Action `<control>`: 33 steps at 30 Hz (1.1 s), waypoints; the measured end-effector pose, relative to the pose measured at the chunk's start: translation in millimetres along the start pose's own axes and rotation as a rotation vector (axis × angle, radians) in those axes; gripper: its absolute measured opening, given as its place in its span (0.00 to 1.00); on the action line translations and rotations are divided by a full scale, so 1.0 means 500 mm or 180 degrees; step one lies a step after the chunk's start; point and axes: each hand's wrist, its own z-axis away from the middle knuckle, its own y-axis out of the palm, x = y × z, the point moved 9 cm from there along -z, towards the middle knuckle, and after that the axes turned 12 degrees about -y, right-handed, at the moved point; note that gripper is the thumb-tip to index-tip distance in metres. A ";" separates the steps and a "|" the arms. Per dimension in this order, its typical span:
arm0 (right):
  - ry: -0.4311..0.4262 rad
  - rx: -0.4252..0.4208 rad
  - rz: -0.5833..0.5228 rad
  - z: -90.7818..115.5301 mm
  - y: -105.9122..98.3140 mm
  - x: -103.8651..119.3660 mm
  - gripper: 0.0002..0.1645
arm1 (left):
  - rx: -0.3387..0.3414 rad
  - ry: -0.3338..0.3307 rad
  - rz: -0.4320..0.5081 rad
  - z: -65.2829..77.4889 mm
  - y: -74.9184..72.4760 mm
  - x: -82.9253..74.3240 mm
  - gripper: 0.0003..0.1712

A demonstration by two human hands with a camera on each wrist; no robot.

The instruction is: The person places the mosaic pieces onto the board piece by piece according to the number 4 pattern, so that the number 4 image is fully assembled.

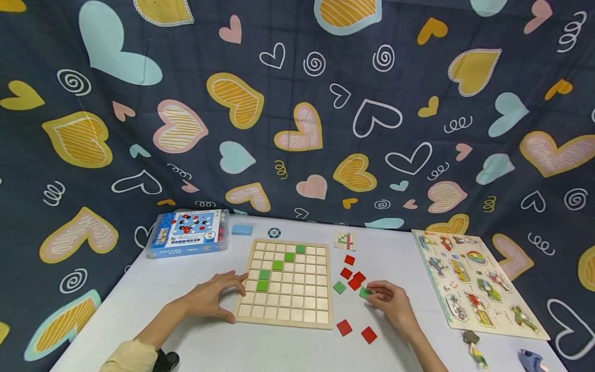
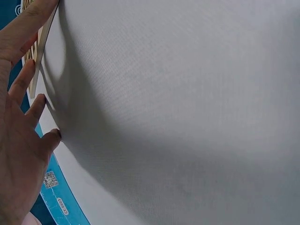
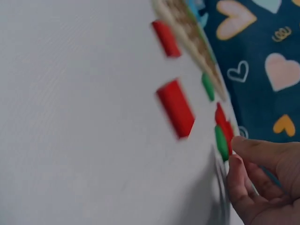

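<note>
While the left hand [image 1: 216, 295] rests with spread fingers against the left edge of the wooden grid board [image 1: 296, 300], the right hand [image 1: 394, 306] has bent fingertips at a green tile [image 1: 364, 293] right of the board (whether pinching it, I cannot tell). Red tiles [image 1: 344, 327] lie nearby on the white counter [image 1: 260, 351].
</note>
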 end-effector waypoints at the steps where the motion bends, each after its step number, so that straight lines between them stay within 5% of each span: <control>1: -0.0001 -0.0037 0.0129 0.002 -0.009 -0.005 0.18 | 0.0001 -0.0002 -0.0001 -0.001 0.000 0.000 0.29; 6: -0.0139 -0.0040 0.0666 0.005 -0.013 -0.015 0.20 | -0.0006 -0.0070 -0.0014 0.001 -0.003 0.004 0.29; 16: -0.0516 -0.0373 0.0961 0.007 0.001 0.010 0.15 | 0.0027 -0.0100 0.0024 0.000 0.000 0.005 0.29; 22: -0.0461 -0.0534 0.0741 0.009 -0.006 0.015 0.16 | 0.0008 -0.0103 0.0006 -0.003 0.001 0.006 0.29; 33: -0.0120 -0.0276 0.0055 -0.006 0.058 0.032 0.17 | 0.0015 -0.0122 0.0001 -0.003 0.004 0.009 0.29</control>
